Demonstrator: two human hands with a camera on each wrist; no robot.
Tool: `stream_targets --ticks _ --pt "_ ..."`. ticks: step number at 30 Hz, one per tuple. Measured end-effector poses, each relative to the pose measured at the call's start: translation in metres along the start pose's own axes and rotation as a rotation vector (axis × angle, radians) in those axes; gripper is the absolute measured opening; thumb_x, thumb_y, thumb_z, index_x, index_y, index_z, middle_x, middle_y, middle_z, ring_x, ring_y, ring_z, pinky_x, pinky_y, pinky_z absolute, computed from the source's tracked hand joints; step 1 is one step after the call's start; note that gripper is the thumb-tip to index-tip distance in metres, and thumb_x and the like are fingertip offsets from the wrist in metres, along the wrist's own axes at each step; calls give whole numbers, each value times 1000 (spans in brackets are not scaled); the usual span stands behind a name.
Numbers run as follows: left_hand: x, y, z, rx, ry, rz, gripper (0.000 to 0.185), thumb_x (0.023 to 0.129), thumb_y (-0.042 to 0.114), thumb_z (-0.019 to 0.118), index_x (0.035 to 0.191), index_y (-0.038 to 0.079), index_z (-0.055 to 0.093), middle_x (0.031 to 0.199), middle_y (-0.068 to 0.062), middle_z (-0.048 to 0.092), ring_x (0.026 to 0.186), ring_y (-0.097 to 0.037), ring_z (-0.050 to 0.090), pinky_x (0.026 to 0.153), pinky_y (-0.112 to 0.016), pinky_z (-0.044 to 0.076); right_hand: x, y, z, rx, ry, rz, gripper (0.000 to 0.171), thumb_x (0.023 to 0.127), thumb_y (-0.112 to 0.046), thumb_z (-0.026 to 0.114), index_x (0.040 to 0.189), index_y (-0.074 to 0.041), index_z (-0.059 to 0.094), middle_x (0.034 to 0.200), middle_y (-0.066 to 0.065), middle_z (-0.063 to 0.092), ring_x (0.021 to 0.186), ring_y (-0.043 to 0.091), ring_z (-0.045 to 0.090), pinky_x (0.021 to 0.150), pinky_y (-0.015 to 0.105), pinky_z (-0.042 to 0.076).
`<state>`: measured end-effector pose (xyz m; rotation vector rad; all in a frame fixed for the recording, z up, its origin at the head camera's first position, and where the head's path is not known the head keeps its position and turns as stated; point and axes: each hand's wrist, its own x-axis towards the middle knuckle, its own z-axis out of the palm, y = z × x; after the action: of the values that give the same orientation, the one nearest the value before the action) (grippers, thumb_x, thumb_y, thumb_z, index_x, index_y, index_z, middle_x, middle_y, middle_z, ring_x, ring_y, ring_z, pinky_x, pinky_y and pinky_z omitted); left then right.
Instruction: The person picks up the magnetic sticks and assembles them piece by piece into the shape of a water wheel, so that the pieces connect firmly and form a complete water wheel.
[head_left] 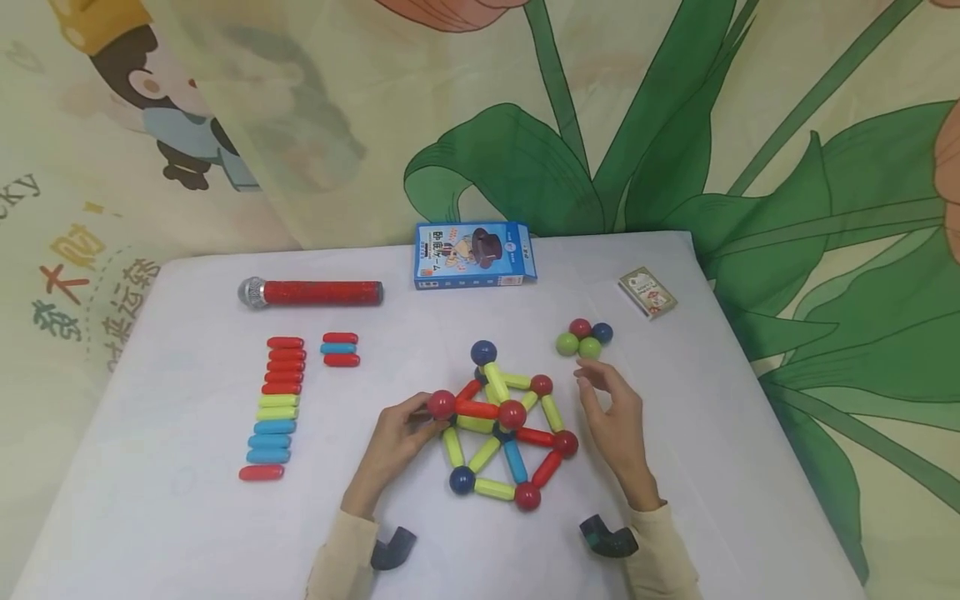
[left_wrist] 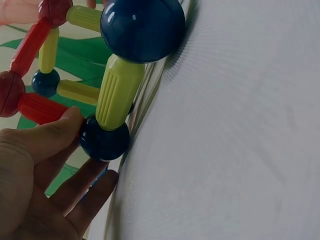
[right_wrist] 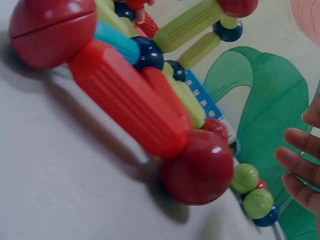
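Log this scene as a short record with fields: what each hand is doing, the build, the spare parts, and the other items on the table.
left hand: left hand touches the rod-and-ball structure at its left side, by a red ball
right hand: right hand is open beside the structure, holding nothing
build: red, yellow and blue rods joined by red and blue balls, on the white table
spare balls: loose balls beyond the right hand
spare rods: column of rods; three more
other items: microphone, blue box, small card pack
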<state>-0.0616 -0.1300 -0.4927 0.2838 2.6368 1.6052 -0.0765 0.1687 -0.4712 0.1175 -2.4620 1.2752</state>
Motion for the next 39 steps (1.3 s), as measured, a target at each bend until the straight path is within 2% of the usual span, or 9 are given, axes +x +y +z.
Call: stream_targets --ticks 7,10,16,20,24,27,30,35,39 --pt "0 -1 -10 -17 -39 -25 38 84 7 72 119 19 63 116 4 67 114 -19 60 97 -43 49 -4 8 5 0 -27 64 25 93 -10 60 118 -9 62 103 5 70 101 19 64 88 40 52" --pt "7 -7 -27 31 53 -8 40 86 4 68 123 16 60 123 -1 62 120 -23 55 100 -46 46 -6 12 5 -2 -16 88 24 93 -9 60 117 -9 62 101 5 70 99 19 65 87 40 52" --pt "30 -33 -72 522 301 -20 41 85 1 68 124 7 58 121 -15 54 114 -34 48 95 -53 46 -11 16 5 4 -14 130 23 94 -10 60 117 -10 63 99 3 69 94 17 64 82 31 51" --pt "33 -44 -90 653 250 -90 49 82 0 72 128 4 55 122 -21 53 112 -40 49 93 -56 47 -13 17 6 -7 -24 138 23 95 -11 59 117 -11 63 100 2 69 94 15 64 80 24 50" --pt "30 -36 -90 555 199 -126 52 83 3 72 132 5 52 124 -19 56 111 -38 53 91 -54 49 -14 16 4 -9 -14 133 23 94 -11 59 117 -11 63 99 1 69 93 14 64 81 26 51" --pt "23 -16 -76 417 245 -24 51 82 3 74 129 6 54 119 -14 61 104 -30 58 85 -47 54 -14 7 2 30 -9 98 25 93 -10 61 118 -11 62 100 1 69 93 13 64 82 22 51" --pt "16 19 -56 294 278 163 51 78 2 77 125 7 58 113 -8 66 97 -19 62 80 -35 55 -9 -14 0 142 -23 0 31 90 -2 63 120 -7 60 103 5 68 96 13 64 86 18 50" --pt "14 82 -24 173 146 424 54 76 3 79 125 8 58 112 -4 66 96 -12 62 76 -27 56 3 -61 3 413 -164 -169 45 84 12 64 125 1 53 112 15 64 101 14 64 92 23 50" --pt "19 105 -2 140 60 548 55 76 3 79 125 7 57 111 -6 66 98 -16 62 76 -31 58 7 -79 13 549 -242 -227 45 84 13 63 126 5 50 114 19 60 105 16 64 91 27 52"
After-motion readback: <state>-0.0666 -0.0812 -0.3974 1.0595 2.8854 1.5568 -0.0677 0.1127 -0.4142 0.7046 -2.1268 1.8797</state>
